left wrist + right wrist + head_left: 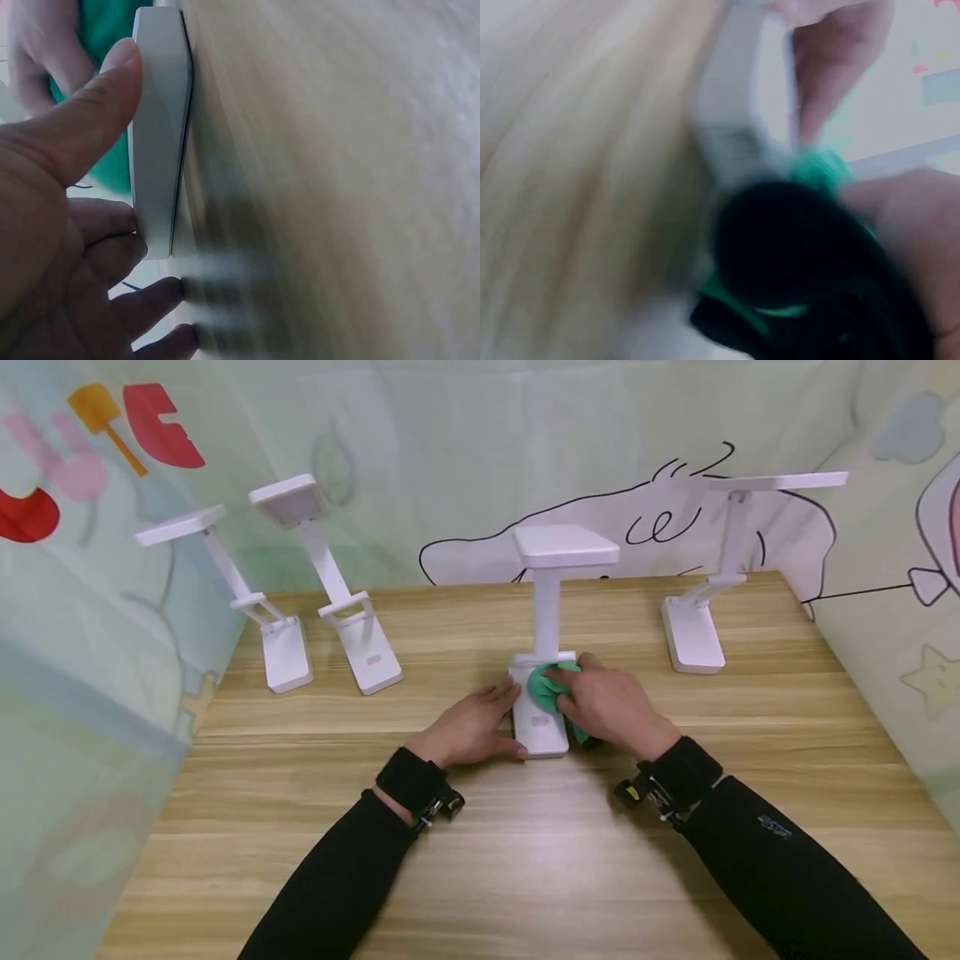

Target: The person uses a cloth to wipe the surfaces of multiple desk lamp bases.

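Note:
A white desk lamp (pixel 540 727) stands upright near the middle of the wooden table, its flat head above its base. My left hand (pixel 472 722) rests against the left side of the base, thumb by the near corner; the left wrist view shows the thumb (pixel 101 105) and fingertips touching its edge. My right hand (pixel 615 706) holds a bunched green cloth (pixel 543 689) against the top of the base. A dark part of the bundle (pixel 780 247) hangs off the base's side in the blurred right wrist view. Some right fingertips are hidden in the cloth.
Two more white desk lamps, one far left (pixel 285 652) and another beside it (pixel 367 652), stand towards the back left. A similar lamp (pixel 693 635) is at the back right. A printed cloth backdrop (pixel 450 460) borders the wooden table (pixel 525 877).

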`<move>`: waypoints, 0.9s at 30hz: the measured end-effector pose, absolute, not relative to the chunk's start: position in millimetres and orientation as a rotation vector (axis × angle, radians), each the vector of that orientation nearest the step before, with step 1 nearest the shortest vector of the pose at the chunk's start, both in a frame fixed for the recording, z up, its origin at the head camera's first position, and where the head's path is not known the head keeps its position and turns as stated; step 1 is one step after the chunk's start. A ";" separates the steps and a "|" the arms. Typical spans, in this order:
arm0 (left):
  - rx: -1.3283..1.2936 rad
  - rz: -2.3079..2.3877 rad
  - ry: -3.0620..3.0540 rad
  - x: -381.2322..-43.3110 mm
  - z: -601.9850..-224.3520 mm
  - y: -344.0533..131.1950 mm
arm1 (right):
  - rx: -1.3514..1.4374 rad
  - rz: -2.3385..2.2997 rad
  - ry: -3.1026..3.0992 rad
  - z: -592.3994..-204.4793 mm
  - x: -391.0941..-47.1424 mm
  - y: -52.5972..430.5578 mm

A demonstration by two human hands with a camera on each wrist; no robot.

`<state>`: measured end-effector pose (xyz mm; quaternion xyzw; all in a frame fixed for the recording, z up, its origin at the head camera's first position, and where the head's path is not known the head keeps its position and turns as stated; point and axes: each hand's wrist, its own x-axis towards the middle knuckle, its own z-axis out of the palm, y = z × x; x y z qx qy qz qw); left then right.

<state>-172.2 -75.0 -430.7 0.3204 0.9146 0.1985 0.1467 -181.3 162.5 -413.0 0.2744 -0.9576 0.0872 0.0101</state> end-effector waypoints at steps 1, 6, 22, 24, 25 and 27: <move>0.921 0.572 2.635 -172.4 -430.8 -75.0 | 0.823 0.269 -2.977 -415.4 -182.6 161.1; 0.915 0.586 2.638 -172.4 -429.9 -76.3 | 0.828 0.351 -3.042 -412.1 -176.6 158.2; 0.910 0.584 2.633 -171.5 -427.9 -78.8 | 0.918 0.606 -3.177 -408.2 -188.7 177.5; 0.918 0.591 2.630 -171.5 -428.6 -78.8 | 0.824 0.564 -3.165 -413.1 -195.0 175.2; 0.924 0.593 2.631 -171.5 -428.8 -78.7 | 0.791 0.548 -3.167 -414.7 -196.1 174.7; 0.927 0.595 2.633 -171.5 -429.1 -78.8 | 0.778 0.536 -3.173 -415.8 -194.2 174.9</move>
